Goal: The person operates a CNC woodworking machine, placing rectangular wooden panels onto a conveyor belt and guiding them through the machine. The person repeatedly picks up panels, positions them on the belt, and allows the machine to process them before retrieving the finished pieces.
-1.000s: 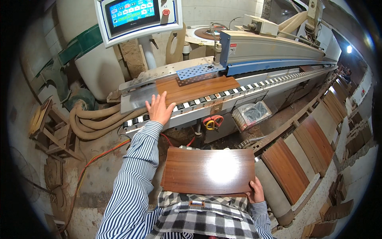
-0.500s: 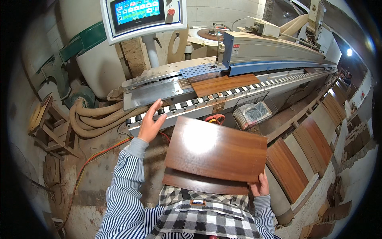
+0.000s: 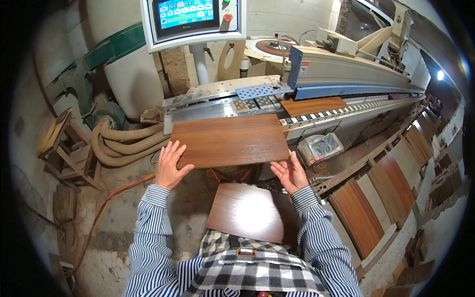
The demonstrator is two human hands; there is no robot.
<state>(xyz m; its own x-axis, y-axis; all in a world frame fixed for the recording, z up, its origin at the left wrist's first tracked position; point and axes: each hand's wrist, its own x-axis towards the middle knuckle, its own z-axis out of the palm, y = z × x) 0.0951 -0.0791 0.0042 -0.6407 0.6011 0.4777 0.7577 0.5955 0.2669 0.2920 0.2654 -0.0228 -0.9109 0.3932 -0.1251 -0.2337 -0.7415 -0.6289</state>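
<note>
A brown wood-grain board lies level in front of me, its far side over the machine's feed bed. My left hand grips its near left corner, fingers along the left end and thumb at the near edge. At the near right corner my right hand holds the board, thumb up against the end and palm turned upward. Below it, close to my checked apron, sits another dark glossy board, with a bright light reflected on it. Neither hand touches that one.
Past the held board, another board lies on the feed bed beside the roller track. A blue guard runs along the machine. A control panel stands behind. Board stacks line the right; hoses and a wooden stool are left.
The upper board has moved from my lap forward to the feed bed. My left hand has come onto it, and the right has moved forward with it. The board on the machine has moved right.
</note>
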